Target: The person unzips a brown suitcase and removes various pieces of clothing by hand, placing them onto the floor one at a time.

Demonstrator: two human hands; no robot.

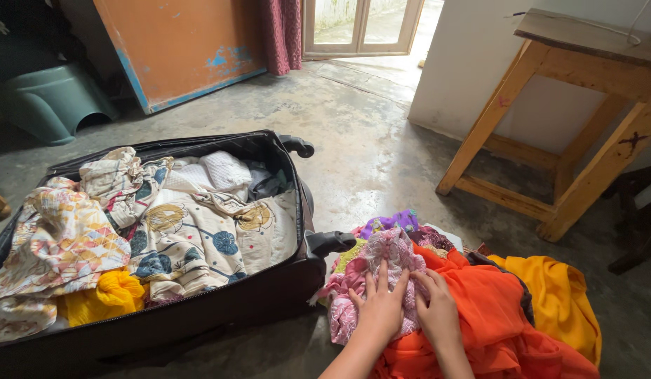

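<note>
Hands low in the frame, bottom centre, side by side and touching at the thumbs. Left hand [382,307] lies flat with fingers spread on a pink patterned cloth [381,270]; right hand [438,309] lies flat beside it, fingertips on the same cloth, heel over an orange garment [494,309]. Neither hand is closed on anything; both press open-palmed on the fabric.

Pink cloth sits on top of a heap of clothes on the floor, bottom centre-right. Orange garment spreads under and to the right of it. Yellow cloth [560,295] lies at the right edge of the heap. Purple piece [388,222] shows at the heap's far side.

Just left of the heap, an open dark suitcase [220,305] lies flat on the concrete floor [367,147], its handle [329,242] pointing toward the heap. Inside: cream fabric with blue and yellow flowers [199,242], a pale print with orange and pink zigzags [59,238], a yellow bundle [111,295] near the front wall, a white folded piece [224,168] at the back.

Right of frame, a wooden bench [578,84] stands against a white wall.

Upper left, an orange board [178,45] leans against the wall, a green plastic object [48,102] beside it. Top centre, a maroon curtain [283,31] and a doorway [360,24].
</note>
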